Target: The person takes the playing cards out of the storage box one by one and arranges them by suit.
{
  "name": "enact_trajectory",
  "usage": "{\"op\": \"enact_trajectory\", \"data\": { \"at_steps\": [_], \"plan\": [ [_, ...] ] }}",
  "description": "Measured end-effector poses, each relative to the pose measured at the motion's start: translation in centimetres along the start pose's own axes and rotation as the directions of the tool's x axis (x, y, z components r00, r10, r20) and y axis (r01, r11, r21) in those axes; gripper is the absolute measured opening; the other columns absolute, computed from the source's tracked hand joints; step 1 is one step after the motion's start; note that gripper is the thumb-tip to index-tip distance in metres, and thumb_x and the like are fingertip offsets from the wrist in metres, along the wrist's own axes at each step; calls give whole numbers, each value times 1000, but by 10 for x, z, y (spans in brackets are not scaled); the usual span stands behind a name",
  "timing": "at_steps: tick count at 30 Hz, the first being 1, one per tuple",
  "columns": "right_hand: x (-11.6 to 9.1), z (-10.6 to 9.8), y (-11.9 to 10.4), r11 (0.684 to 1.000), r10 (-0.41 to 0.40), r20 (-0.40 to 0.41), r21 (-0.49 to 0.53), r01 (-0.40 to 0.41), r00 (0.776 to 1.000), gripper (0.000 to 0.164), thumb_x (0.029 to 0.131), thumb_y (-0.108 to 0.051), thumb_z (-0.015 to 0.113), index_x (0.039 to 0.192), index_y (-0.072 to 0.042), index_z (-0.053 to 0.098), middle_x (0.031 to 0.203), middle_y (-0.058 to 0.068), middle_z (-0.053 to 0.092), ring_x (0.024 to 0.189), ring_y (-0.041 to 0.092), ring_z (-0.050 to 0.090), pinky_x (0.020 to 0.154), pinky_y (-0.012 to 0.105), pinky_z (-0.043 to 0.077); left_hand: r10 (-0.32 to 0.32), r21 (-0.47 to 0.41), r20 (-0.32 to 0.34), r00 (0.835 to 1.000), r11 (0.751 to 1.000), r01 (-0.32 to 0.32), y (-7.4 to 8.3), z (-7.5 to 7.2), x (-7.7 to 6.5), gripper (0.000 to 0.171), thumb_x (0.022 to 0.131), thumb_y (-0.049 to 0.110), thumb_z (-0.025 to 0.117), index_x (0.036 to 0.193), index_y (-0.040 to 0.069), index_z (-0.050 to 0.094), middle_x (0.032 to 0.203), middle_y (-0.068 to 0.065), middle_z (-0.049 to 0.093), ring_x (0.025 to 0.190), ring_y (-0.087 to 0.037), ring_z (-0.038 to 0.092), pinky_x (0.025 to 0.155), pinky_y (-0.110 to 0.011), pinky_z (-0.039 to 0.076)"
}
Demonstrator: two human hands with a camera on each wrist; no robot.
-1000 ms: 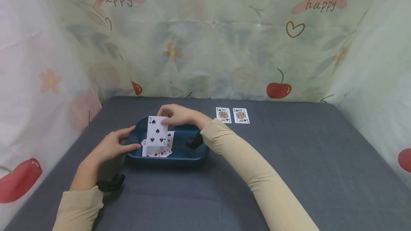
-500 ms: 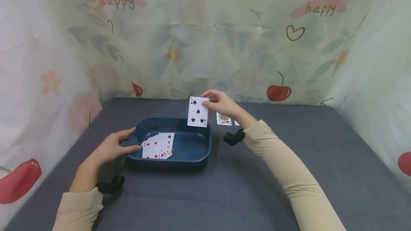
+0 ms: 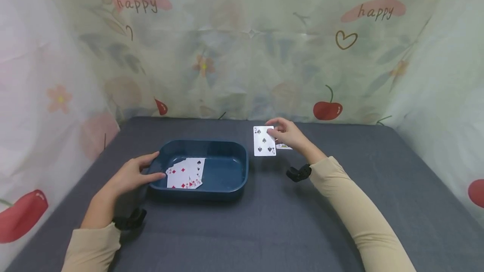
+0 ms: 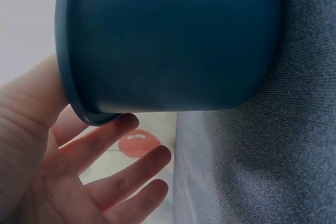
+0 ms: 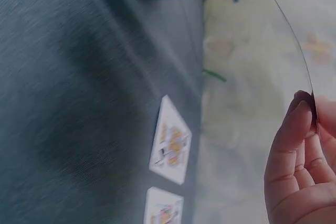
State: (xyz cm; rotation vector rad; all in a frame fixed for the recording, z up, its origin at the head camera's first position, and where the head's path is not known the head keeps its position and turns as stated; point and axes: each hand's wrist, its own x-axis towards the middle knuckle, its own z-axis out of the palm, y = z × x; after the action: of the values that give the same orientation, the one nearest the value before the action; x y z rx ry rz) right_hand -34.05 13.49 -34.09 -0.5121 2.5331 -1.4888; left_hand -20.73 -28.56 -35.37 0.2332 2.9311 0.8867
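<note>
In the head view, my right hand (image 3: 290, 135) pinches a five of spades playing card (image 3: 263, 144) by its upper right edge, face toward me. The right wrist view shows the card edge-on and slightly bowed between thumb and fingers. Behind it two king cards (image 5: 170, 142) lie side by side on the table; the held card and hand cover most of them in the head view. My left hand (image 3: 128, 176) holds the left end of a dark blue tray (image 3: 227, 175), thumb over the rim, other fingers spread outside. Several overlapping cards (image 3: 184, 173), diamonds and a spade showing, lie inside.
A dark grey cloth (image 3: 242, 230) covers the table. Printed curtains (image 3: 242, 79) with cherries and flowers close off the back and both sides. Black straps with cameras (image 3: 299, 173) sit at both wrists.
My right hand has lifted the five of spades out of the tray and carried it right, to in front of the king cards. The left hand stays on the tray.
</note>
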Motion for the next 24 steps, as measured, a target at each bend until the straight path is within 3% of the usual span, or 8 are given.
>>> {"op": "enact_trajectory", "data": {
  "at_steps": [5, 13, 18, 24],
  "plan": [
    [0, 0, 19, 999, 18, 9, 41, -18, 1000, 36, 94, -11, 53, 127, 1, 47, 74, -1, 60, 66, 11, 58, 73, 39, 54, 9, 2, -2, 1000, 1000, -9, 0, 0, 0, 83, 83, 44, 66, 144, 1, 31, 141, -33, 38, 123, -50, 45, 95, -59, 43],
    [2, 5, 41, 999, 12, 66, -36, -10, 998, 38, 91, -7, 55, 125, 7, 45, 72, 0, 59, 60, 8, 52, 61, 24, 47, 1, 1, -4, 1000, 1000, -1, -1, 0, 1, 84, 83, 45, 66, 144, 1, 30, 142, -33, 36, 123, -50, 43, 95, -59, 42],
    [3, 10, 48, 996, 21, 87, -83, -13, 996, 37, 90, -9, 57, 122, 8, 47, 77, 6, 64, 60, 6, 53, 60, 23, 47, 1, 6, -12, 1000, 1000, -1, 0, 1, 1, 84, 82, 44, 67, 144, 1, 31, 141, -33, 37, 123, -50, 44, 95, -59, 43],
    [5, 17, 53, 991, 69, 101, -117, -57, 993, 37, 90, -10, 58, 122, 7, 48, 65, -3, 57, 53, 6, 49, 57, 21, 45, 8, 3, -15, 1000, 1000, -8, 0, 1, -1, 83, 83, 43, 67, 144, 0, 32, 140, -33, 38, 122, -50, 45, 95, -58, 42]
  ]
}}
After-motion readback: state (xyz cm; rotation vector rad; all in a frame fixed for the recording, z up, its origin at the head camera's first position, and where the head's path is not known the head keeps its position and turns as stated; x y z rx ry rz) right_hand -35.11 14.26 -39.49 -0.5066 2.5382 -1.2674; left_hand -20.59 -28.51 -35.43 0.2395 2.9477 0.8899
